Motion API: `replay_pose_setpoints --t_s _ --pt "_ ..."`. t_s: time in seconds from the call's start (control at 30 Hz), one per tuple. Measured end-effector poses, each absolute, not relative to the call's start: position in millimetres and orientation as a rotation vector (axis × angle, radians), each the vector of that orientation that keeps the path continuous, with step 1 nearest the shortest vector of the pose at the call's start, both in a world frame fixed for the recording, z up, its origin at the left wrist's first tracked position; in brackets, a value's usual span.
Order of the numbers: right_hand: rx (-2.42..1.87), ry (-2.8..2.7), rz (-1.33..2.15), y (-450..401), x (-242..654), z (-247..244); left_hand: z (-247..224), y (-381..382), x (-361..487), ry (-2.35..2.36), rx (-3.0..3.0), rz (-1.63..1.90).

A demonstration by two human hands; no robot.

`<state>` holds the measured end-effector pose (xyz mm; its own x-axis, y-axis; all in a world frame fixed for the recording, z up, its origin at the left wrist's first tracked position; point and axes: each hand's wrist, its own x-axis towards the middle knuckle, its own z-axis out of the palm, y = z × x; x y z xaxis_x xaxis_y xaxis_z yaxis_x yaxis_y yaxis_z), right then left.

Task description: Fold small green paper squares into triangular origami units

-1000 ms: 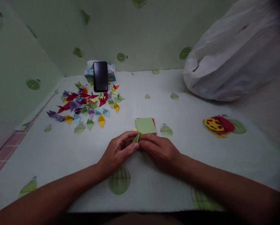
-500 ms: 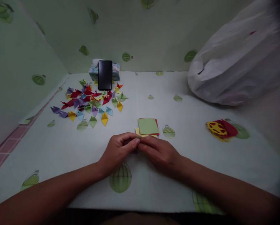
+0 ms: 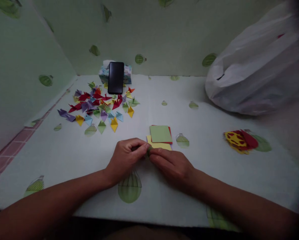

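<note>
- Green paper (image 3: 149,151) sits between your fingertips, just nearer you than the stack (image 3: 161,134), mostly hidden.
- Your left hand (image 3: 129,154) pinches it, thumb on top; your right hand (image 3: 176,164) pinches the other side.
- Press lightly and evenly, keeping edges aligned.
- Both forearms angle inward, hands nearly meeting.

Two hands (image 3: 126,156), one phone (image 3: 115,78), one tissue box (image 3: 128,74)

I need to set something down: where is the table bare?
Bare: between the folded papers and the bag, beyond the paper stack; also between stack and cutouts. Crowded: back left, under those papers, and front middle, around left hand and right hand.
</note>
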<state>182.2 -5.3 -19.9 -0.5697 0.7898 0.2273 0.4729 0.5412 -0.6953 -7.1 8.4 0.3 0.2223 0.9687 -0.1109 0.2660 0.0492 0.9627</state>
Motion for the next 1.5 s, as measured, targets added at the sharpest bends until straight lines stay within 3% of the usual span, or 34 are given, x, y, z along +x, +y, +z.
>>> replay_pose_setpoints --t_s 0.23,0.33,0.43,0.63,0.77,1.13,1.5 --pt "-0.710 -2.307 0.465 -4.4 178.7 -19.1 -1.3 9.4 -6.6 1.198 1.399 0.828" --pt "-0.659 -2.153 0.528 -4.2 181.1 -11.3 -2.3 11.0 -7.4 1.175 1.402 0.834" --pt "-0.865 -1.938 0.702 -1.0 185.9 -6.2 -5.2 13.3 -8.7 1.105 1.485 0.856" --pt "-1.132 -1.398 1.688 6.0 186.3 -11.8 -7.3 14.4 -9.7 1.047 1.638 0.901" --pt "-1.077 -1.227 1.907 4.9 182.4 -16.4 -6.4 13.5 -9.2 1.049 1.678 0.871" --pt "-0.961 -1.124 2.050 4.7 181.5 -17.7 -1.2 10.4 -9.5 1.042 1.746 0.826" --pt "-1.145 -1.150 1.876 0.2 179.1 -15.2 -0.7 11.3 -6.2 1.070 1.188 0.687"
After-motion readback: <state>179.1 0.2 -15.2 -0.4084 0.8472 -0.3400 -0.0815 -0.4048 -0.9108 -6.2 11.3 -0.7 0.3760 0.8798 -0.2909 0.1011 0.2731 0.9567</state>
